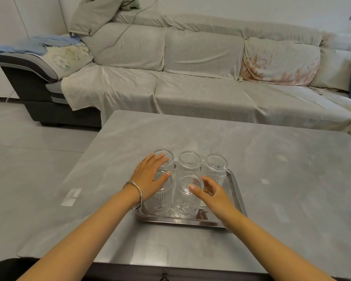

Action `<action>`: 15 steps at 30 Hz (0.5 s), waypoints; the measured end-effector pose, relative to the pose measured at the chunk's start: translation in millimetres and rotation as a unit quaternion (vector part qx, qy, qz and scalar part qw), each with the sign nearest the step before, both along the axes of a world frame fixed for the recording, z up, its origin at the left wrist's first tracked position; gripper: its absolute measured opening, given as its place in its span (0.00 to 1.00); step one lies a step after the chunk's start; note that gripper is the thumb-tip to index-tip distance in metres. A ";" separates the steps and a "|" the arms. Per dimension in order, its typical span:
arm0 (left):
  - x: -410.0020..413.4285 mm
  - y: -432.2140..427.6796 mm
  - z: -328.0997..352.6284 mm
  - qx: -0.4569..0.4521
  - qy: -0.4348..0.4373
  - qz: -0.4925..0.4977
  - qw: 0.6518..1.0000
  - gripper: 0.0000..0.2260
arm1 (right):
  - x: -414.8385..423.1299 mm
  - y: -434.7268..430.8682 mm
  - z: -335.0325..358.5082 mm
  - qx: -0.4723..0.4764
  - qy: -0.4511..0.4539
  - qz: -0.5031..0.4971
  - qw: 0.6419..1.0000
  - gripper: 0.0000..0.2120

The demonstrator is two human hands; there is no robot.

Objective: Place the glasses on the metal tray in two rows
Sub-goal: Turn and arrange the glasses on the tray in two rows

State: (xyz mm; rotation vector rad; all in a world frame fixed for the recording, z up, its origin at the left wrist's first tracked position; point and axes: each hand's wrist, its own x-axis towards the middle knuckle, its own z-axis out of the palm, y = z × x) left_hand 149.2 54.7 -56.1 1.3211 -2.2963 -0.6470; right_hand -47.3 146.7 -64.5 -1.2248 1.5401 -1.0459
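A metal tray [236, 191] lies on the grey table and holds several ribbed clear glasses. The back row has three: left [167, 154], middle [187, 165] and right [215, 169]. In front stand a left glass [157, 205] and a middle glass [185, 203]. My left hand [149, 180] rests flat on the front left glass, its fingers spread towards the back left one. My right hand [213, 192] pinches the top of the front middle glass between thumb and fingers. The tray's front right spot is behind my right hand. One more glass [211, 141] stands on the table beyond the tray.
The grey table [282, 169] stretches wide to the right and left of the tray. A long covered sofa [190, 88] runs behind the table. Tiled floor lies to the left.
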 end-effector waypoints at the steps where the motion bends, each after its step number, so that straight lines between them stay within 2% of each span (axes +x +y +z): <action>1: 0.2 -2.0 1.6 -0.005 0.006 -0.002 1.000 0.22 | -1.6 -0.8 2.1 -0.008 0.006 0.006 1.000 0.25; 6: -6.5 -22.5 17.6 -0.037 0.033 -0.016 0.999 0.20 | -22.1 -17.2 32.6 -0.107 0.023 -0.010 0.994 0.23; 9: -21.0 -45.1 31.9 -0.024 0.040 -0.016 0.999 0.20 | -47.2 -42.3 53.1 -0.148 0.021 -0.039 0.988 0.16; 12: -45.0 -68.5 45.7 0.004 0.043 -0.020 0.999 0.21 | -76.4 -72.7 61.9 -0.130 0.009 -0.084 0.988 0.13; 15: -71.6 -91.0 54.0 0.035 0.048 -0.034 0.998 0.22 | -101.2 -101.0 56.6 -0.087 0.004 -0.130 0.988 0.15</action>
